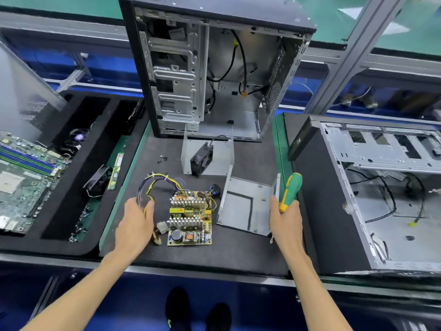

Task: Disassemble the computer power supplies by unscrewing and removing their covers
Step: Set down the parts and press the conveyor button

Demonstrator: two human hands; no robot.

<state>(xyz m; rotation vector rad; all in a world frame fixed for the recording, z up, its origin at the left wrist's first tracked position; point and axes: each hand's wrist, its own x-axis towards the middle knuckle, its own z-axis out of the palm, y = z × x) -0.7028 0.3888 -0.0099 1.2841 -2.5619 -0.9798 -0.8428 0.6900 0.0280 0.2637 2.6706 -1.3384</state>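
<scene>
The bare power supply circuit board (190, 218), yellow-green with two rows of silver finned heat sinks and a copper coil, lies flat on the dark grey work mat (238, 254) right in front of you, out of its housing. From its 11 o'clock corner a bundle of yellow, black and purple wires (156, 181) loops up and back down to your left hand (136, 223). That hand lies at the board's 9 o'clock, palm down, fingers loosely bent over the wire ends; whether it actually grips them you cannot tell from here. A white plastic connector (162, 227) sits between your hand and the board.

At the board's 3 o'clock lies the grey sheet-metal housing tray (248, 206), open side up, with a black L-shaped strip on its floor. Your right hand (285, 217) is at the tray's 3 o'clock edge, fingers wrapped round the green and yellow handled screwdriver (290, 191), handle pointing up and away toward 12 o'clock; the thumb lies by the tray's side wall.

At the board's 12 o'clock stands the other grey U-shaped metal cover (188, 154), with the black square cooling fan (201, 158) leaning inside it. A few small black screws (162, 158) lie loose on the mat at 11 o'clock.

Farther out at 12 o'clock, an upright black tower computer case (214, 68) stands open and gutted. At 3 o'clock a second open case (381, 192) lies on its side. At 9 o'clock a black foam tray (59, 187) holds a green motherboard (23, 177) and a memory stick (115, 172).
</scene>
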